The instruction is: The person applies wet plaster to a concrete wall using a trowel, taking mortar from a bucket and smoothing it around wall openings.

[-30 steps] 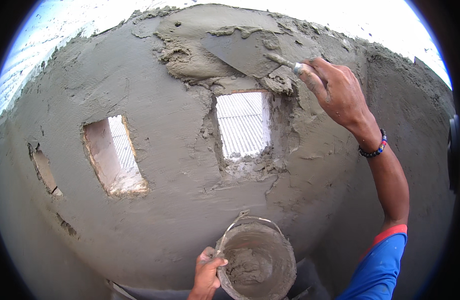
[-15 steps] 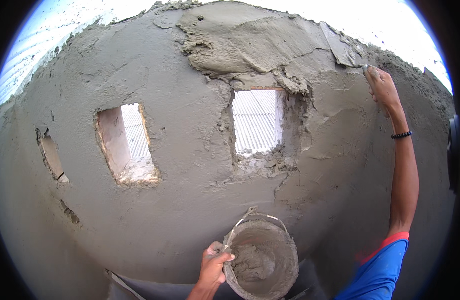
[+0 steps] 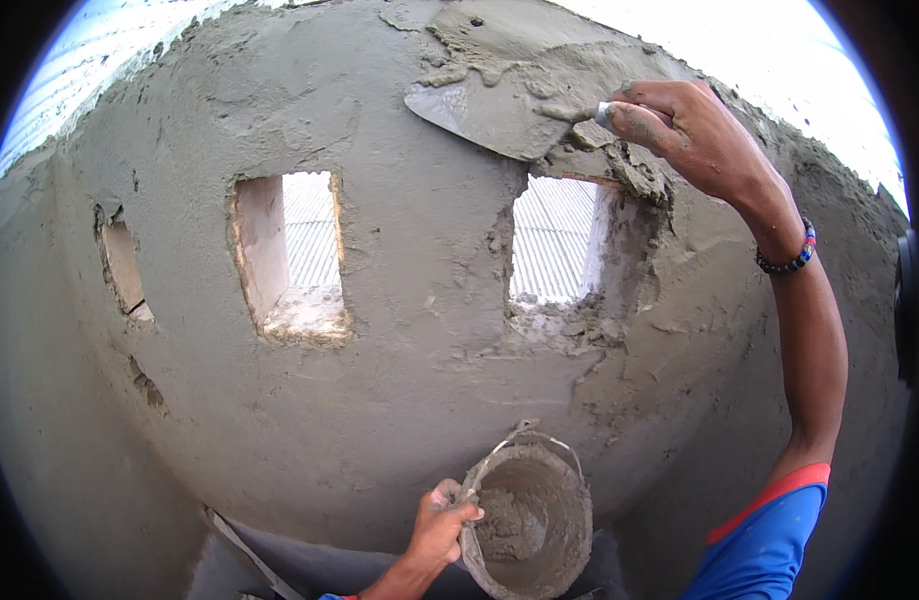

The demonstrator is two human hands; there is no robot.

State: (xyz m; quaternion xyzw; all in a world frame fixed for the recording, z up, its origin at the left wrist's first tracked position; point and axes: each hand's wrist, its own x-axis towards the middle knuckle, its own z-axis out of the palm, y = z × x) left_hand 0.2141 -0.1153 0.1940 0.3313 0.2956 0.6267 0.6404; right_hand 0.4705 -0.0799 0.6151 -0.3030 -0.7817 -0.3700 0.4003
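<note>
My right hand (image 3: 684, 135) is closed round the handle of a trowel (image 3: 489, 112). The broad, mortar-smeared blade lies against the wet grey plaster above the right-hand window opening (image 3: 554, 240), its tip pointing left. Rough, lumpy mortar (image 3: 529, 45) shows above and beside the blade. Low in front of me, my left hand (image 3: 442, 525) grips the left rim of a mortar-caked bucket (image 3: 574, 530), thumb over the edge. A heap of wet mortar (image 3: 509, 525) lies inside, and the wire handle stands up over the far rim.
The plastered wall (image 3: 409, 330) has a second window opening (image 3: 309, 250) to the left and a narrow slot (image 3: 122, 260) farther left. Corrugated roofing shows through both openings. A strip-like edge (image 3: 249, 550) lies at lower left. A dark object (image 3: 905, 310) is at the right rim.
The trowel and my right hand have swept left from the upper right wall to above the right-hand opening. The view has shifted slightly; my left hand keeps hold of the bucket.
</note>
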